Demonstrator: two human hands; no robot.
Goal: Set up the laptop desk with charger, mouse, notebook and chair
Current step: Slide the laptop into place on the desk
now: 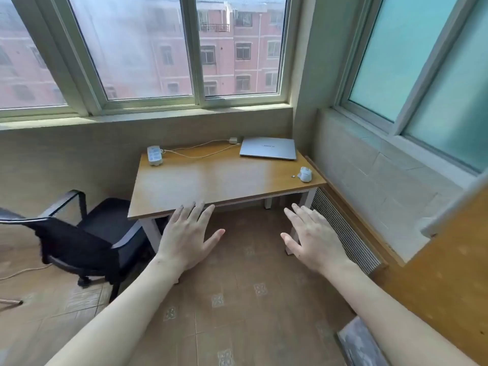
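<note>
A wooden desk (211, 180) with white legs stands under the window. On its back right lies a closed silver laptop (268, 148). A white charger brick (233, 140) sits by the laptop's left corner, its cable running to a white power strip (154, 155) at the back left. A white mouse (305, 174) lies near the desk's right edge. A black office chair (87, 239) stands left of the desk. My left hand (184, 237) and my right hand (311, 237) hover with spread fingers in front of the desk, holding nothing.
A radiator grille (343, 233) runs along the right wall under a wooden ledge. A wooden panel (449, 273) stands at the near right, with a grey flat object (359, 344) at the bottom edge. Tiled floor (237, 299) lies before the desk. A cable (23, 273) trails on the floor at left.
</note>
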